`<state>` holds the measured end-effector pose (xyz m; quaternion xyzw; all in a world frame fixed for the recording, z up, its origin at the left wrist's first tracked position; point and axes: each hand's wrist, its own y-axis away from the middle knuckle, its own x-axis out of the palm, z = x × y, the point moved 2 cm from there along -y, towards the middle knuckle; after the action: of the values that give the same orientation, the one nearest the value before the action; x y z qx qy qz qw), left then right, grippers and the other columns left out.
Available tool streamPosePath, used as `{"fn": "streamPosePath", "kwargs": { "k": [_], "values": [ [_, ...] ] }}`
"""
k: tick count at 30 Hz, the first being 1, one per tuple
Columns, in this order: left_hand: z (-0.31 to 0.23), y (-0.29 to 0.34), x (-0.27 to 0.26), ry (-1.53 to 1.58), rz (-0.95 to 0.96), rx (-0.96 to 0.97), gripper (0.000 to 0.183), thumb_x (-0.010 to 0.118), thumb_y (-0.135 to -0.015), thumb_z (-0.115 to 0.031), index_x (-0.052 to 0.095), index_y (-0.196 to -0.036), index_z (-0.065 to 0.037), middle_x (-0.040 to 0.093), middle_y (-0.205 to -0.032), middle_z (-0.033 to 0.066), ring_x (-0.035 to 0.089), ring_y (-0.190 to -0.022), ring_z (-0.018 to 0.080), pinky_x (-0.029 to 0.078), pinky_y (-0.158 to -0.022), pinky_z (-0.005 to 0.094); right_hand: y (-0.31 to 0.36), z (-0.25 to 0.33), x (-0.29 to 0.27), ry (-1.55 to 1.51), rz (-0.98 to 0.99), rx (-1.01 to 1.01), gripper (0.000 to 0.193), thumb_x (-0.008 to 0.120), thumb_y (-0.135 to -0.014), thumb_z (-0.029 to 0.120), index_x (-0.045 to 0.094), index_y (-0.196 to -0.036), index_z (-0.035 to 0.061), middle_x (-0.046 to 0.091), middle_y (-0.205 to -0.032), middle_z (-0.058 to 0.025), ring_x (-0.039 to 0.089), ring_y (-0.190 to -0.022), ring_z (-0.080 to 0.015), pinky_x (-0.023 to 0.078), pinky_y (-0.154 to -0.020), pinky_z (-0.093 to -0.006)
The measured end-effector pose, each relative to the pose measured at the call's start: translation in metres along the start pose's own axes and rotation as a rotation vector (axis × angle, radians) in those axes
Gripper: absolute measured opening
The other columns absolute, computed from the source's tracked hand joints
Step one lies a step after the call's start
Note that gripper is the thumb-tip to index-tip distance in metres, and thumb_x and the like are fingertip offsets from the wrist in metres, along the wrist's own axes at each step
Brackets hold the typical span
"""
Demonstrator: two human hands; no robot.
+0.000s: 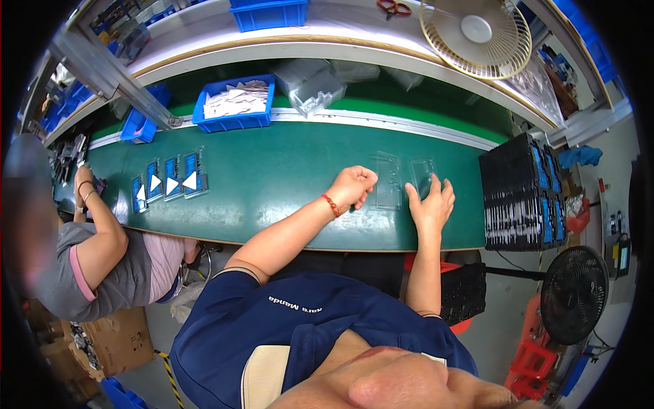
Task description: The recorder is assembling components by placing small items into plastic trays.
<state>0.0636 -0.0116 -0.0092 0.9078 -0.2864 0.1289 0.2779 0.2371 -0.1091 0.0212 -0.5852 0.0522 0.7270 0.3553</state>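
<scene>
Left grip (353, 185) is drawn in narrow, fingers curled, thumb and forefinger tips together; whether anything thin is pinched there cannot be told. Right grip (430, 204) is spread wide, thumb well apart from the fingers. Nothing is seen clasped in it; contact with the clear piece in front of it cannot be confirmed.

Two clear plastic pieces are laid on the green table (286, 177). The larger clear piece (389, 187) is found just right of the left grip, between both grips; the smaller clear piece (423, 166) is placed just beyond the right grip, by its fingertips. No blue insert or white card can be made out in either, so this unit is judged to be at an early stage, not yet filled or closed.

Well left of the left grip, four blue packs (191, 163) are set out in a slanting row, each topped with a white triangle (190, 181); these are judged further along, though whether they are finished cannot be told. Farther off, beyond and left of the left grip, plenty of white slips (238, 98) are held in a blue bin (230, 125), so work is probably left. Right of the right grip, a tall stack of black trays (503, 198) is seen with blue items at its side; done or waiting, cannot be told.
</scene>
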Motion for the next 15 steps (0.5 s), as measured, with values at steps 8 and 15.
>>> {"fn": "streamPosePath", "kwargs": {
  "k": [8,15],
  "values": [
    [-0.012,-0.011,-0.055,-0.404,-0.425,0.486,0.021,0.059,-0.085,-0.004,0.056,-0.106,-0.004,0.059,-0.069,0.0024,0.053,-0.055,0.0100,0.045,-0.052,0.0283,-0.056,0.173,0.040,-0.389,0.088,-0.612,0.055,0.077,-0.070,0.032,0.060,-0.113,0.0025,0.057,-0.118,-0.0204,0.052,-0.110,-0.0377,0.044,-0.093,-0.0445],
    [-0.050,-0.007,-0.103,0.158,-0.628,0.414,0.039,0.056,-0.089,0.000,0.045,-0.126,-0.002,0.058,-0.100,0.0071,0.057,-0.074,0.0123,0.049,-0.051,0.0232,-0.077,0.260,0.100,-0.193,0.134,-0.510,0.093,0.082,-0.061,0.047,0.041,-0.137,0.0130,0.035,-0.137,-0.0257,0.031,-0.129,-0.0464,0.029,-0.104,-0.0572]
  ]
}}
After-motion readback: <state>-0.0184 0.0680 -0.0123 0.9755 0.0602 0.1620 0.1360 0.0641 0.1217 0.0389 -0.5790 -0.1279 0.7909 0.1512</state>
